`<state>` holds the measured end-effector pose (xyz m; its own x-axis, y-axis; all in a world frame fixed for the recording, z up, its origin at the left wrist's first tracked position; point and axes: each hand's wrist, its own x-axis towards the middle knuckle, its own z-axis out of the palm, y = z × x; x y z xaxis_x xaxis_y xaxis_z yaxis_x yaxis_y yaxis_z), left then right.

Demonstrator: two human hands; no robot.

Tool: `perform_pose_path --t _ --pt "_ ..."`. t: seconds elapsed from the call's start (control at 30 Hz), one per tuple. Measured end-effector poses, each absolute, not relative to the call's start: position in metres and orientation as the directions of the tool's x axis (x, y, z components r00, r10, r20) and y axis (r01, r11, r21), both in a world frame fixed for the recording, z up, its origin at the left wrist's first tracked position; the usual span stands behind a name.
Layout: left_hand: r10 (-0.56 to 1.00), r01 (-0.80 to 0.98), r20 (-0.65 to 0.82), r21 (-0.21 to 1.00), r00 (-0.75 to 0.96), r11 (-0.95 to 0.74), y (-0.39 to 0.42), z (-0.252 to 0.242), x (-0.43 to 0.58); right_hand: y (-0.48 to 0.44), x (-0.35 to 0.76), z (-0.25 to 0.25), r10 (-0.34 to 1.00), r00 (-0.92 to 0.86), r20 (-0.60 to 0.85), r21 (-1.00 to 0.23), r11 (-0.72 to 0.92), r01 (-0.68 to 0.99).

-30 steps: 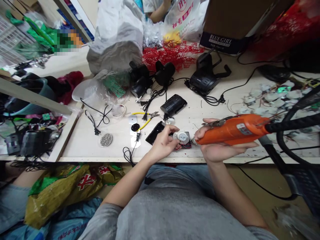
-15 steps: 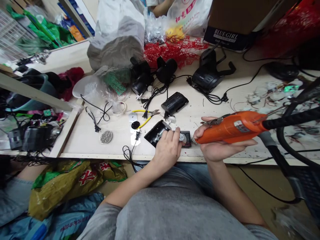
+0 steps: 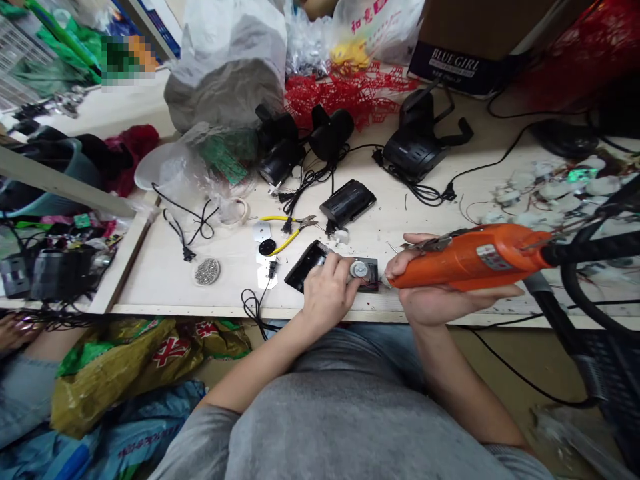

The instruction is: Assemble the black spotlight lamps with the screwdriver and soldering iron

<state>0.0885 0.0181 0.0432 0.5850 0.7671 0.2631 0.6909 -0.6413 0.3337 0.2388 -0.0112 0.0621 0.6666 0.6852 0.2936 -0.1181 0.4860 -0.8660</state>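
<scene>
Workbench [image 3: 150,293] runs across in front of you, pale and smooth like board, dark crumbs scattered near the work; you've got the parts at its near edge, probably for short reach. Orange driver [image 3: 465,261] next: it lies sideways in your right hand [image 3: 435,303], thumb wrapped over the nose, palm and fingers supporting from below. Tip points left at the parts; thick black cable leaves to the right, likely kept off the small stuff. Casing rounded, hard plastic by the look. Your left hand [image 3: 327,287] comes in from the other side, fingers bent, knuckles up. Black shell [image 3: 300,270] sits just beyond that hand, hollow, box-like, partly covered by it. Yellow-handled pliers [image 3: 306,221] lie splayed farther back, metal nose aimed right (within reach, out of the way). Dark rectangular part [image 3: 373,265] lies flat between your hands, rigid, straight-edged. Heap of silvery bits [image 3: 207,271] is gathered in a round dish, presumably so they don't roll; grainy, shiny. White round piece [image 3: 360,269] rests over the rectangular part, at your left fingertips; pinched or merely touched, can't tell. Disc-shaped, pale, matte.
</scene>
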Motion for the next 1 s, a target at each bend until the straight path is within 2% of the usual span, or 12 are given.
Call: perform_pose_path --t 0.3,0.5,0.73,1.0 --pt "0.766 0.690 0.280 0.333 0.579 -0.643 0.020 0.035 0.092 -0.009 0.238 0.059 0.734 0.606 0.306 -0.867 0.478 -0.142" --pt "0.781 0.687 0.266 0.371 0.566 -0.624 0.020 0.039 0.092 -0.010 0.248 0.069 0.679 0.649 0.343 -0.863 0.501 -0.069" --pt "0.796 0.635 0.243 0.496 0.554 -0.593 0.024 0.041 0.090 -0.017 0.259 0.094 0.741 0.548 0.388 -0.845 0.524 -0.110" --pt "0.802 0.561 0.263 0.599 0.536 -0.571 0.023 0.040 0.092 -0.010 0.240 0.086 0.767 0.496 0.407 -0.841 0.527 -0.126"
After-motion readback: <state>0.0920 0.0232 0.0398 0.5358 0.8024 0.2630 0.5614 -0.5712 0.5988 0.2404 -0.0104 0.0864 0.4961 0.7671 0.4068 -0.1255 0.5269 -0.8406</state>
